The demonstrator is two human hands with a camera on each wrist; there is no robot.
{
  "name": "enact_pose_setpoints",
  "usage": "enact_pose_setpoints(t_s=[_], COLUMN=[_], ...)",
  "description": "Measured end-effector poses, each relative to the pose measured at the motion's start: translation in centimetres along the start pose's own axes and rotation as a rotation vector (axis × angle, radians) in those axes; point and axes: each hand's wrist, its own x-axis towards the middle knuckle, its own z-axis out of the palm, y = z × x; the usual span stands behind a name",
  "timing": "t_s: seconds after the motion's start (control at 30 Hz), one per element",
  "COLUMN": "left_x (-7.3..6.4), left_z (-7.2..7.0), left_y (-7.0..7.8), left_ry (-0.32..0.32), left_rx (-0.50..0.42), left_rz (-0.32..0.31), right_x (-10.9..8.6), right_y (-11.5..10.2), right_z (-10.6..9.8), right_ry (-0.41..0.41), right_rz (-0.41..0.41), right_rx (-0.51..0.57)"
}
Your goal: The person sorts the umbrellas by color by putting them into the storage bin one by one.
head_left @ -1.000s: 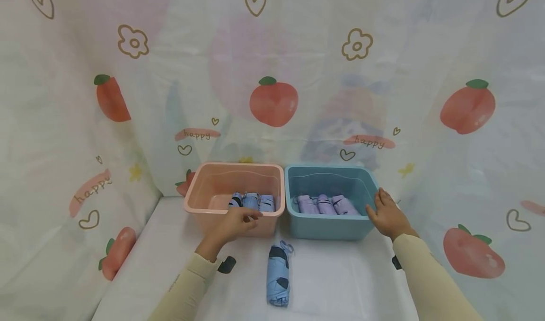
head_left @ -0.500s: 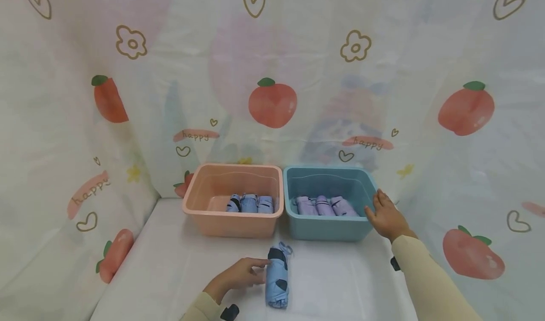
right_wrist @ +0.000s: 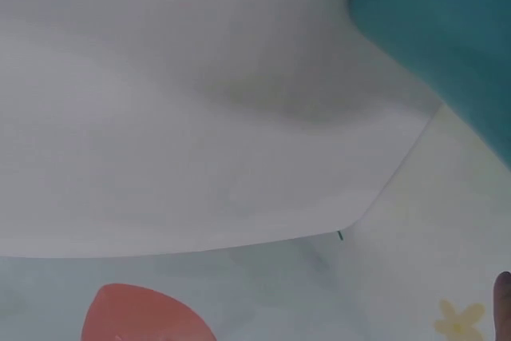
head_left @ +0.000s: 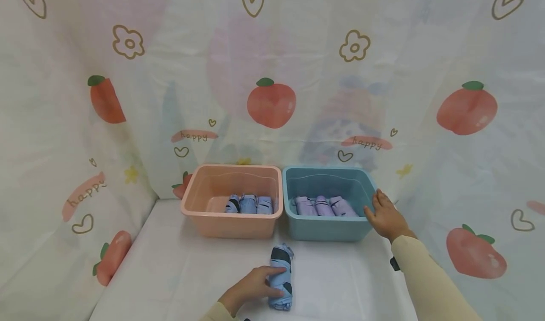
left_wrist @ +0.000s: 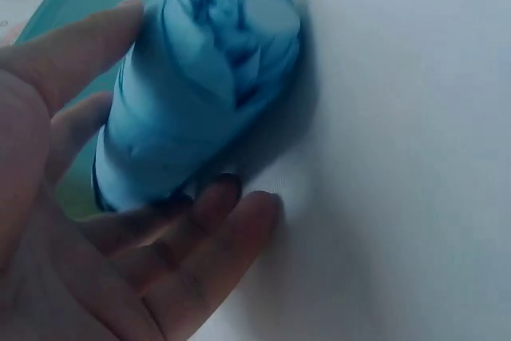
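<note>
A blue folded umbrella (head_left: 280, 278) with black patches lies lengthwise on the white table, its strap end toward the bins. My left hand (head_left: 255, 285) grips it from the left, thumb and fingers to either side of its body. The left wrist view shows the gathered end of the umbrella (left_wrist: 200, 93) between thumb and fingers. At the teal bin (head_left: 329, 229), my right hand (head_left: 389, 217) rests against the right rim with fingers extended. In the right wrist view only a fingertip (right_wrist: 503, 301) shows beside the teal bin (right_wrist: 447, 29).
The pink bin (head_left: 232, 227) stands left of the teal one and holds several blue rolled umbrellas (head_left: 248, 204) along its right side. Purple rolled umbrellas (head_left: 324, 206) lie in the teal bin. A patterned curtain (head_left: 272, 51) rises behind and at both sides.
My left hand has come back from the pink bin's front rim to the umbrella on the table and taken hold of it. The right hand has stayed at the teal bin.
</note>
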Motion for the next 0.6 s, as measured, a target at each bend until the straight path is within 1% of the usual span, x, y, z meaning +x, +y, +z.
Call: enact_pose_setpoints(t_s=[0.13,0.2,0.3,0.43,0.53,0.6], left_x=[0.5,0.6,0.6,0.4,0.2,-0.1], left_z=[0.9,1.3,1.8,2.1,2.0,1.7], left_y=[0.4,0.5,0.5,0.5,0.4,0.3], left_ry=[0.041,0.068,0.112,0.183,0.222,0.241], left_rx=[0.038,0.034,-0.001,-0.052,-0.076,-0.100], left_rz=[0.001,0.002,-0.010,0.019,0.043,0.043], right_x=[0.1,0.1,0.1,0.1,0.0,0.0], right_y=[0.1,0.2,0.2,0.1,0.0,0.0], right_z=[0.0,0.1,0.2,0.0,-0.2,-0.2], right_ry=[-0.002,-0.004,-0.006,-0.006,-0.004,-0.005], right_rz=[-0.002,-0.002,-0.005,-0.007,-0.010,-0.013], right_rx=[-0.006,-0.012,-0.012,-0.006,0.002,0.004])
